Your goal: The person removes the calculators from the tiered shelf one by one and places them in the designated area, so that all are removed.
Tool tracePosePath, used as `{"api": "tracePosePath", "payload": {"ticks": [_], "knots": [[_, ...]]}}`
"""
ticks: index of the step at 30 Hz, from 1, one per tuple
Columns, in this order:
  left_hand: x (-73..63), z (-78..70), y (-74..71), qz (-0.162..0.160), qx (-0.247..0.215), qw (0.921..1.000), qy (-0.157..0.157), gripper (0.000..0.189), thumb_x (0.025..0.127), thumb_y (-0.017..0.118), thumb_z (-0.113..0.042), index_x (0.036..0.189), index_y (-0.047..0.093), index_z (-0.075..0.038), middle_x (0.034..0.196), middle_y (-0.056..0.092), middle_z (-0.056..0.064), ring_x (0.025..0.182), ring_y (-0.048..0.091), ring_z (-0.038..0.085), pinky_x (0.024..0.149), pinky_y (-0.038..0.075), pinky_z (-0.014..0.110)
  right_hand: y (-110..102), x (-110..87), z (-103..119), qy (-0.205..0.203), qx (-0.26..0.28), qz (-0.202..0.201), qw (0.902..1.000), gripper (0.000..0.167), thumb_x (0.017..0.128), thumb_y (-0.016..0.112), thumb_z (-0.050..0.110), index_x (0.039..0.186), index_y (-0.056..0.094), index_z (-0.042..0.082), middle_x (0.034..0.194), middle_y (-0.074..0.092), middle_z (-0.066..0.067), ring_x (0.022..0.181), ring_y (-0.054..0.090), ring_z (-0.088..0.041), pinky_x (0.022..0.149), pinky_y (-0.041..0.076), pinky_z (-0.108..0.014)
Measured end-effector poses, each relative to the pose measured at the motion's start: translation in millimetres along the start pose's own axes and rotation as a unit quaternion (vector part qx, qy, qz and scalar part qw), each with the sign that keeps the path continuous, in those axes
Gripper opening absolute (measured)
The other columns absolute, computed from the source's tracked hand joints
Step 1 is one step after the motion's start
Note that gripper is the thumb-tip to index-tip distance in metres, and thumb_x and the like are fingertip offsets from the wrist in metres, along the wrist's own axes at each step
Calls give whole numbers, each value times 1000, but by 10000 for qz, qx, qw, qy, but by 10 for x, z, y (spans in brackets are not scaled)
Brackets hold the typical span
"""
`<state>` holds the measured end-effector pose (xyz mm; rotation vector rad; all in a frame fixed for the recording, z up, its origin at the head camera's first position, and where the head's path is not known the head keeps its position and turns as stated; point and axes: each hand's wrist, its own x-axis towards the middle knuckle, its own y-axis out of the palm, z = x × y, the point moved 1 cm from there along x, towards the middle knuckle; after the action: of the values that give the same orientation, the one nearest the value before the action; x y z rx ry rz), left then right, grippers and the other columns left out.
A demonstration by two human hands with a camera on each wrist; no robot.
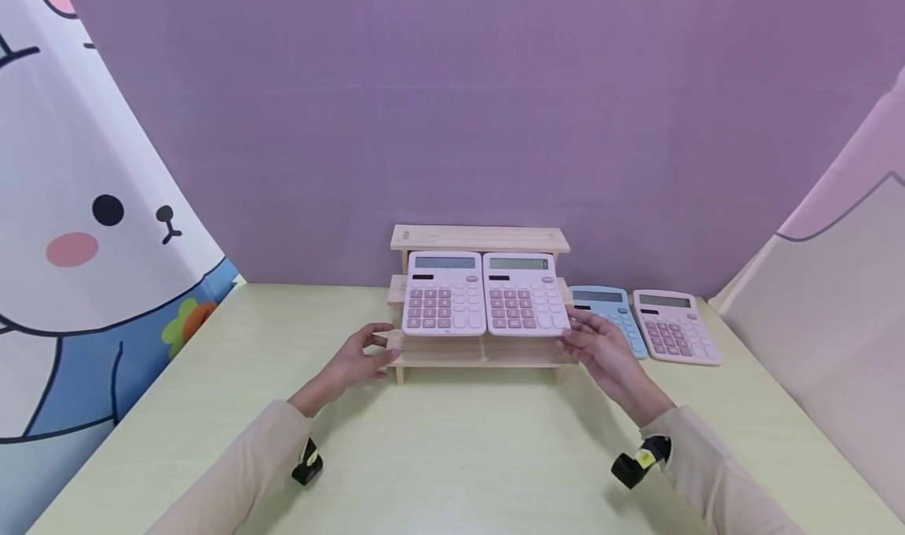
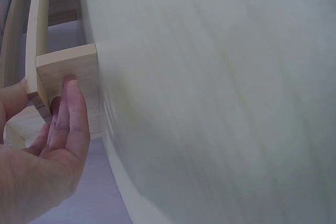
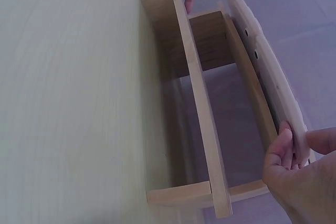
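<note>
Two pink calculators [image 1: 444, 295] [image 1: 525, 295] stand side by side, leaning back on the middle step of a small wooden tiered rack [image 1: 481, 238]. At the lower right corner of the right one, my right hand [image 1: 608, 354] pinches its edge, thumb in front and fingers behind in the right wrist view. My left hand [image 1: 349, 364] grips the left end of the rack's lowest board [image 2: 38, 51]; the thumb lies on one face, the fingers on the other. That board carries nothing in the head view.
On the table [image 1: 452, 456], right of the rack, a blue calculator [image 1: 613, 315] lies partly hidden by my right hand. Beside it lies another pink calculator [image 1: 675, 331]. A purple backdrop [image 1: 452, 111] rises behind, with printed cloths [image 1: 106, 283] at the sides.
</note>
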<state>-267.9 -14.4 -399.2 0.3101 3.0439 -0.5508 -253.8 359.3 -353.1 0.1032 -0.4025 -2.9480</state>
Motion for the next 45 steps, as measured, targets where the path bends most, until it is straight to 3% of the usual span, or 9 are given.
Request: {"api": "tracePosePath", "payload": {"ticks": [13,30,38,45], "knots": [[-5,-2,1,16,-26,10000,14,55,88,61,-17,135,35,-7,121,44,24,82,59,18,73,58,38,-9,-46,0,-59,179,58,9998,51,86,43,-12,134,25,-7,93,59,-1,80,60,-11,77,53,-21],[6,22,5,17,1,10000,0,57,88,61,-17,137,34,-6,120,44,24,83,60,20,73,58,38,-64,-140,23,-112,247,252,9993,48,89,40,-12,134,25,-5,97,60,-2,86,60,-11,83,53,-24],[12,21,-2,10,-30,10000,-19,56,88,61,-16,136,35,-6,120,44,24,83,59,20,73,59,36,-112,-208,76,-193,156,193,9995,46,89,44,-9,132,28,-3,99,61,1,88,60,-10,85,53,-24],[13,21,-1,7,-36,10000,-45,57,88,62,-17,136,35,-6,120,44,23,84,59,21,72,59,36,-206,-259,89,-307,413,306,9982,39,88,44,-11,125,36,0,97,62,-1,85,61,-11,81,54,-23]]}}
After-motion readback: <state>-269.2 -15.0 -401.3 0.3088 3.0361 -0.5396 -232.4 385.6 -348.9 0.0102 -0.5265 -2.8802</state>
